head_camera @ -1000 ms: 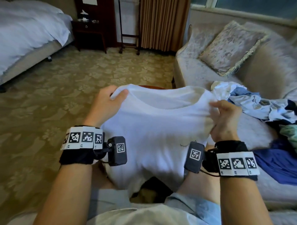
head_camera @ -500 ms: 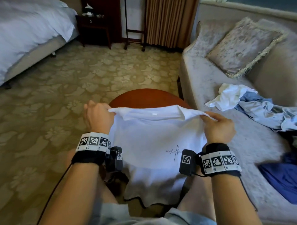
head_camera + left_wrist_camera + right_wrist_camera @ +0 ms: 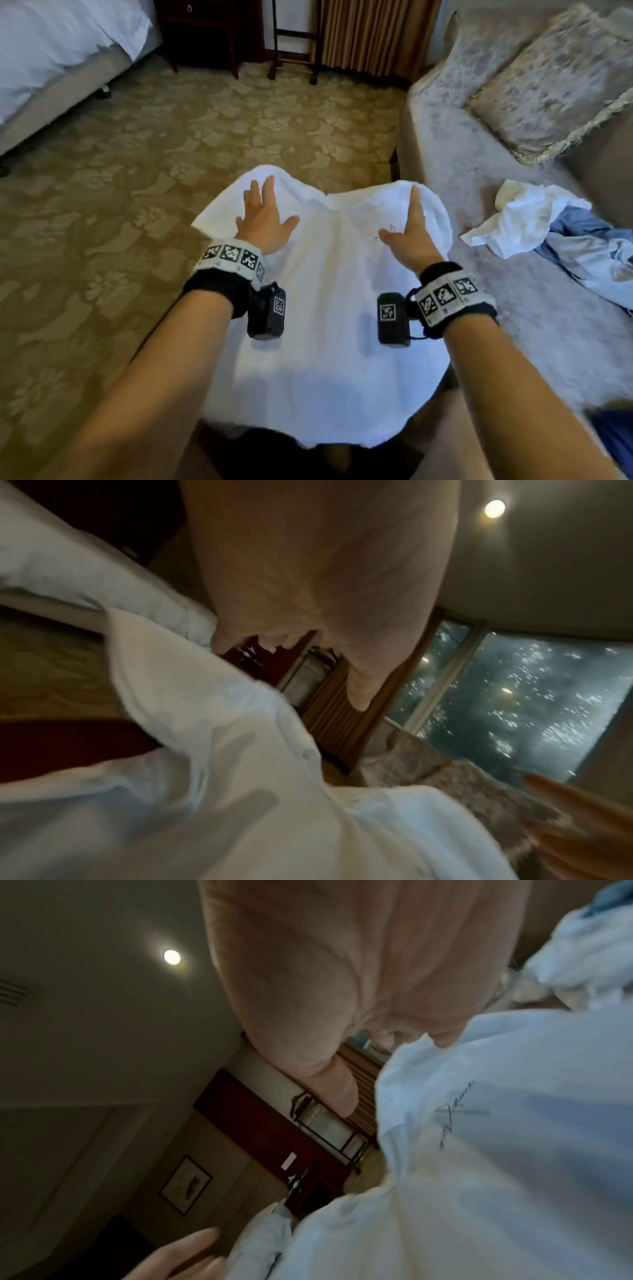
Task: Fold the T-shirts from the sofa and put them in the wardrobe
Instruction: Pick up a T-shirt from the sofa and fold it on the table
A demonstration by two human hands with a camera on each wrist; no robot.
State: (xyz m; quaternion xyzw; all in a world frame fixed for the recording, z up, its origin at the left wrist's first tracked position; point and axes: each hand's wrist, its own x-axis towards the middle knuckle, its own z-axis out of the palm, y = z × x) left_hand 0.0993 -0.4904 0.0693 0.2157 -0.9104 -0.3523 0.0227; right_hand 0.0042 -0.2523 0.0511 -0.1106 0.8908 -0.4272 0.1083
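White T-shirt (image 3: 329,342) spread flat before the sofa (image 3: 462,178). Left hand (image 3: 263,219) and right hand (image 3: 412,233) pressing its far edge, fingers straight, gripping nothing. Crumpled clothes (image 3: 548,222) heaped on sofa.

A white T-shirt (image 3: 329,342) lies spread out over a small round table (image 3: 68,746), with its edges hanging down. Only a dark red bit of the table top shows. Beside it is a grey sofa (image 3: 479,192). A big cushion (image 3: 555,78) and a heap of clothes (image 3: 555,229) lie on the sofa.
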